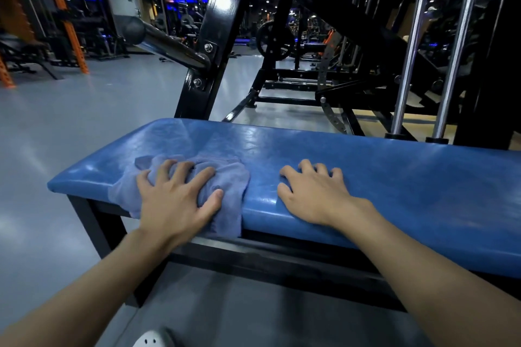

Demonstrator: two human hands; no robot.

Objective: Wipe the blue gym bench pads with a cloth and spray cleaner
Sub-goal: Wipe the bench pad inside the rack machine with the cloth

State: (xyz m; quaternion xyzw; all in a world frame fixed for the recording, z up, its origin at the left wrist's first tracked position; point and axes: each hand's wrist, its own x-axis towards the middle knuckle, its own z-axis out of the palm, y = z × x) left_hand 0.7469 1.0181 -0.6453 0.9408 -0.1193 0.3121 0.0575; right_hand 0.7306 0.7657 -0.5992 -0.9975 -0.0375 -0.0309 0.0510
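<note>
The left hand point(177, 200) is spread wide, pressing the bluish cloth point(232, 177) onto the blue bench pad point(394, 177) at its 9 o'clock end. The right hand point(313, 194), fingers loosely arched, braces on bare vinyl. Press evenly and overlap strokes toward 3 o'clock.

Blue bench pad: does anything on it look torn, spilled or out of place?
Nothing serious stands out. The blue bench pad is creased and glossy but shows no tear or puddle. The blue cloth is bunched under the left hand and hangs over the near edge. The right hand rests on bare pad.
</note>
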